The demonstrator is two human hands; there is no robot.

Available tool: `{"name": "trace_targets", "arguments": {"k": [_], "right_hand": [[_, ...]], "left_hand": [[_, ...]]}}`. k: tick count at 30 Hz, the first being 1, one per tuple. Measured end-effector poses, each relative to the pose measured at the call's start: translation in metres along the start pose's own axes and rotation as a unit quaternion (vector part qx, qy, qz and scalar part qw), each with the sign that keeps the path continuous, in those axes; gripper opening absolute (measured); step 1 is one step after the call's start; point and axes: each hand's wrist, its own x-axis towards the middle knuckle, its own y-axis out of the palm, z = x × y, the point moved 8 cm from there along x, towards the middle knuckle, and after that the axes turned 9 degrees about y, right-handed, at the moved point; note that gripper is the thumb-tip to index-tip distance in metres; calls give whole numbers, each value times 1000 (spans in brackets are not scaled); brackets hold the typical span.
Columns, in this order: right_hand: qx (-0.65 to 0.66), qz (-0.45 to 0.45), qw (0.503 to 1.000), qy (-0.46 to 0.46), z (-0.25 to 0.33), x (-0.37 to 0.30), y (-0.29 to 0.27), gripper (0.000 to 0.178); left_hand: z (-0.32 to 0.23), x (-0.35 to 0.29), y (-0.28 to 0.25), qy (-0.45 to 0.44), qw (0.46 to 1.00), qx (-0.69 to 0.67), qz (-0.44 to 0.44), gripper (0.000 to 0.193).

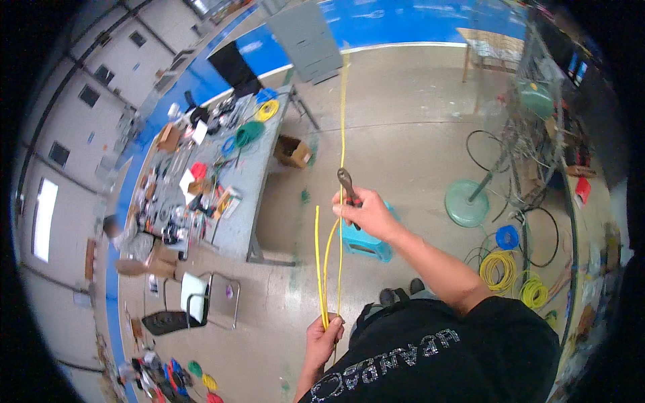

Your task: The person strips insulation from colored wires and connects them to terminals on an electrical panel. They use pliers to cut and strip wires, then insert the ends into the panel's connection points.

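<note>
Far left: a person [138, 245] sits at the near end of a long grey workbench [259, 195], well apart from the wearer's hands
Chair: a metal-framed chair [201, 299] with a white back stands on the concrete floor just below the workbench end
Workbench top: crowded with tools, papers, a red item and coils of wire, among them a green coil [250, 133] and a yellow coil [267, 109] near the far end
Cardboard box: an open brown box [293, 152] sits on the floor just beside the workbench's right edge
Left hand: the left hand [323, 339] is low in the view, fingers closed around the lower ends of the yellow wire, thumb pressed on top
Yellow wire: the yellow wire [342, 121] runs as several strands from the left hand up to the right hand, then on as a long line rising toward the grey cabinet [308, 41] at the top; one loose end [317, 235] stands free between the two hands
Right hand: the right hand [366, 213] is raised above the left, fingers wrapped shut on the handles of the pliers [347, 185], whose tip meets the wire
Stool: a turquoise plastic stool [369, 242] stands on the floor behind the right hand
Fan base: a round green base [466, 203] rests on the floor to the right
Far right: blue, yellow and green-yellow wire coils [500, 269] lie by a cluttered rack
</note>
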Motion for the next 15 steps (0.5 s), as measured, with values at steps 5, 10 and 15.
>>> {"name": "trace_targets", "arguments": {"k": [5,10,15], "right_hand": [[3,9,999,37,-53,86,37,13],[-31,41,998,38,-58,158,99,9],[7,60,998,17,-53,235,204,9]], "left_hand": [[16,-35,-48,-30,996,21,-86,16],[32,-55,-117,-8,980,121,-157,18],[56,-78,-225,-22,975,93,-200,15]]}}
